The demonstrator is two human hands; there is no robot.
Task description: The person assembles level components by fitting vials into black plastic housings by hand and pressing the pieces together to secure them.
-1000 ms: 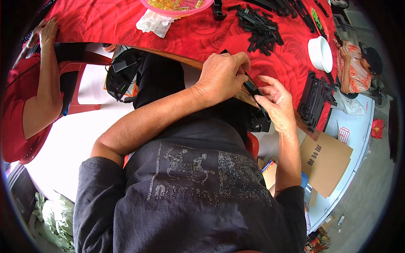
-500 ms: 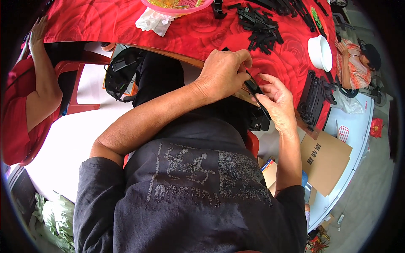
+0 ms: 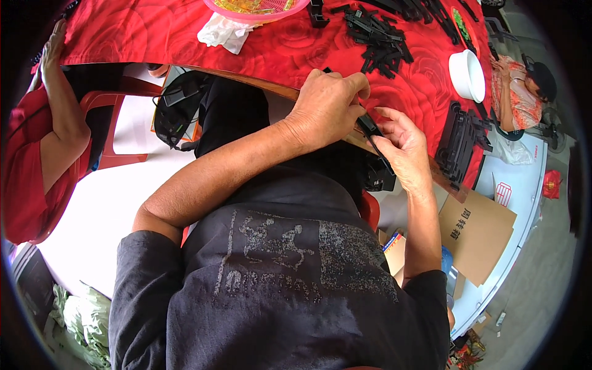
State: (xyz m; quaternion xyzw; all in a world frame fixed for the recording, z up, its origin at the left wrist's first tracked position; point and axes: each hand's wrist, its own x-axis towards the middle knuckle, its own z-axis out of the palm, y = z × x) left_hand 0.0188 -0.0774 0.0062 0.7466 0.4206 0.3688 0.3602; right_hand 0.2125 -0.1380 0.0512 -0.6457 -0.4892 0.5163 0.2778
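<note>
Between my hands, at the edge of the red-covered table (image 3: pixel 166 37), a long narrow black plastic part (image 3: pixel 369 126) slants down to the right. My left hand (image 3: pixel 330 102) pinches its upper end between thumb and curled fingers, which hide part of it. My right hand (image 3: pixel 404 145) holds the lower stretch with the thumb against it, the other fingers curved loosely behind. Just beyond my hands lies a loose pile of small black plastic strips (image 3: pixel 379 40). Larger black plastic frames (image 3: pixel 456 145) are stacked on the table to the right of my right hand.
A white bowl (image 3: pixel 467 75) stands near the right table edge, beside a red dish (image 3: pixel 464 29) with something green. At the back are a pink basket (image 3: pixel 259 13) of yellowish pieces and crumpled white tissue (image 3: pixel 225 34). Cardboard (image 3: pixel 478 237) lies lower right. Other people sit at left and right.
My hands and the black plastic part have barely moved. The hand of the person at the far left has shifted slightly.
</note>
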